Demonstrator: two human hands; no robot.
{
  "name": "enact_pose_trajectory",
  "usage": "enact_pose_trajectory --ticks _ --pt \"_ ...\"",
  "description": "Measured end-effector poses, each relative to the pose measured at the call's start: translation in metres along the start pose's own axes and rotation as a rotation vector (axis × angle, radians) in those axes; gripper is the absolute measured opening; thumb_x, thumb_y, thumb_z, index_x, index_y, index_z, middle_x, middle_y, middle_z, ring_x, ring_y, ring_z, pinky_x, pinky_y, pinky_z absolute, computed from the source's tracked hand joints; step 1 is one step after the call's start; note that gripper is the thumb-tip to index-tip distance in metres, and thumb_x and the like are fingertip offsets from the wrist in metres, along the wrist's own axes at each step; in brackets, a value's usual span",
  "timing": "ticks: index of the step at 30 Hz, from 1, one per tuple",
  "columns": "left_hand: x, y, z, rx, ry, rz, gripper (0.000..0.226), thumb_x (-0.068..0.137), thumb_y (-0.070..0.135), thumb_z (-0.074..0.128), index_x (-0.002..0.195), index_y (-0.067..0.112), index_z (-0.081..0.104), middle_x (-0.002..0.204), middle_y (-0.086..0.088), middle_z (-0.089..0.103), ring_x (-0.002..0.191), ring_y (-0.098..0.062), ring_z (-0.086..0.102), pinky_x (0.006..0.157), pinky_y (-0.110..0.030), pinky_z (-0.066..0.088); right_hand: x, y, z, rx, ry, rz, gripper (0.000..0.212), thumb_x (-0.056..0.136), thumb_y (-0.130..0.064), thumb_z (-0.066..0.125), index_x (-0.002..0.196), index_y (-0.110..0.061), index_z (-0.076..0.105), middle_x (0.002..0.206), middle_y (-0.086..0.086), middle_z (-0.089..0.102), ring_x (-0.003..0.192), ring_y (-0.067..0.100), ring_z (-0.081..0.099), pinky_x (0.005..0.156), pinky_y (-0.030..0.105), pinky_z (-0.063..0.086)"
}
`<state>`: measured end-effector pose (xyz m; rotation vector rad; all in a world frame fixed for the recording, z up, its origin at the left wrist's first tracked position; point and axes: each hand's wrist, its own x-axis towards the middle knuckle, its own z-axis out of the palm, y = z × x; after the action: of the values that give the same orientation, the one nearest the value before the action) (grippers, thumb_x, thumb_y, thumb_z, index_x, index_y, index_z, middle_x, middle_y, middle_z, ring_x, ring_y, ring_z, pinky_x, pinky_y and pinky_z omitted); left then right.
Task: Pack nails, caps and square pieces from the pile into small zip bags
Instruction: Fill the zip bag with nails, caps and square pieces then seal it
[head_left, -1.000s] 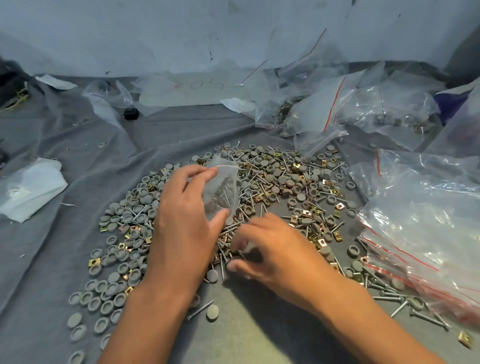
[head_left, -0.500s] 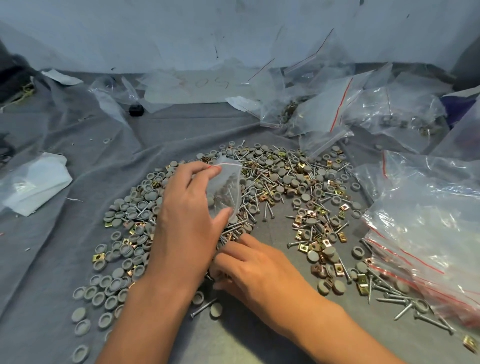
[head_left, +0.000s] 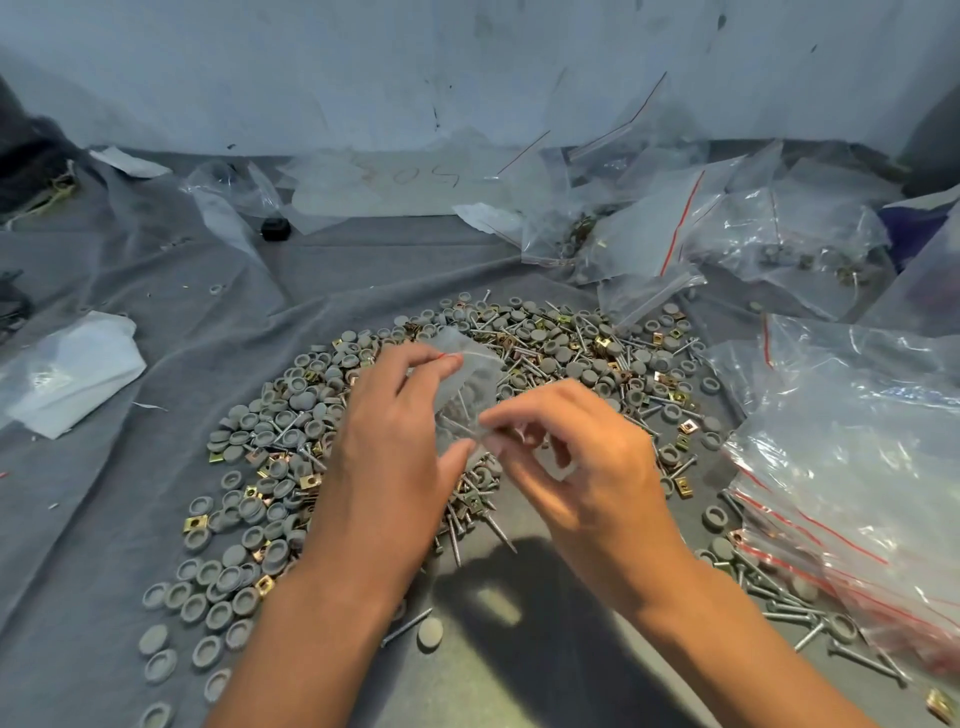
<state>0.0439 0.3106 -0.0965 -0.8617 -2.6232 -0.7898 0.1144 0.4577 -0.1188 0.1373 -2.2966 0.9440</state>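
At the centre of the frame the left hand (head_left: 387, 447) holds a small clear zip bag (head_left: 465, 384) above the pile (head_left: 545, 358), its fingertips pinching the bag's red-lined top edge and its thumb pressed against the lower part. The bag is see-through, and thin nails show inside it. Just right of it, the right hand (head_left: 576, 467) has its fingers curled, with thumb and forefinger pinched together at the bag's lower right edge; something thin sits between them, but blur keeps it from being identified.

The pile spreads across the middle of the grey cloth-covered bench (head_left: 156, 519): round grey caps (head_left: 244, 512) crowd the left side and trail toward the lower left, long nails (head_left: 498, 530) lie crossed below the hands and through the centre, and brass-coloured square pieces (head_left: 195, 524) are scattered among them. One loose cap (head_left: 430, 635) and one nail lie apart at the bottom centre, beside the shadow of the right arm.

Along the right edge lies a heap of large clear bags (head_left: 852, 467) with red zip lines, with more nails and caps beside its lower edge. More clear bags (head_left: 675, 228) are piled in the upper right, some holding parts. A white crumpled bag (head_left: 67, 374) lies at the left edge, and a small black object (head_left: 274, 228) sits in the upper left near a pale sheet with writing.
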Motion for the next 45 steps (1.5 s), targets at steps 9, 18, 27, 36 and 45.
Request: enact_pose_trajectory --ticks 9,18,27,36,45 --pt "-0.003 0.008 0.012 0.001 -0.022 0.052 0.074 0.063 0.003 0.09 0.13 0.01 0.062 0.126 0.001 0.054 0.117 -0.017 0.055 0.104 -0.035 0.049 -0.003 0.005 0.01 -0.071 0.041 -0.019 0.015 0.088 -0.004 0.076 0.101 -0.008 0.071 0.108 0.0 0.069 0.099 0.009 0.065 0.084 0.015 0.049" --pt "-0.004 0.003 0.005 -0.028 -0.001 -0.01 0.075 0.07 0.018 0.088 0.138 0.015 0.056 0.127 0.009 0.049 0.114 0.0 0.042 0.106 -0.021 0.034 0.006 0.062 -0.062 -0.46 -0.159 0.558 0.016 0.091 -0.022 0.072 0.103 -0.031 0.065 0.105 -0.011 0.064 0.092 0.008 0.059 0.078 0.026 0.048" --pt "-0.005 0.004 0.007 -0.01 -0.034 -0.009 0.075 0.071 0.021 0.087 0.138 0.015 0.055 0.128 0.008 0.05 0.113 -0.007 0.049 0.106 -0.024 0.035 0.007 0.086 -0.074 -0.611 -0.321 0.679 0.019 0.091 -0.047 0.07 0.104 -0.033 0.068 0.097 -0.01 0.07 0.088 0.015 0.064 0.077 0.04 0.057" --pt "-0.005 0.005 0.009 0.012 -0.058 -0.01 0.075 0.07 0.024 0.086 0.138 0.015 0.055 0.128 0.007 0.05 0.108 -0.01 0.051 0.103 -0.027 0.038 0.001 0.096 -0.063 -0.652 -0.46 0.63 0.013 0.102 -0.033 0.054 0.107 -0.024 0.061 0.105 -0.001 0.061 0.103 0.022 0.055 0.086 0.042 0.052" --pt "-0.004 0.004 0.008 0.02 -0.063 -0.004 0.075 0.071 0.024 0.085 0.139 0.014 0.055 0.128 0.006 0.05 0.108 -0.012 0.053 0.103 -0.027 0.039 -0.001 0.095 -0.06 -0.594 -0.484 0.536 0.023 0.099 -0.02 0.056 0.121 -0.025 0.054 0.11 -0.003 0.06 0.097 0.017 0.056 0.086 0.038 0.054"
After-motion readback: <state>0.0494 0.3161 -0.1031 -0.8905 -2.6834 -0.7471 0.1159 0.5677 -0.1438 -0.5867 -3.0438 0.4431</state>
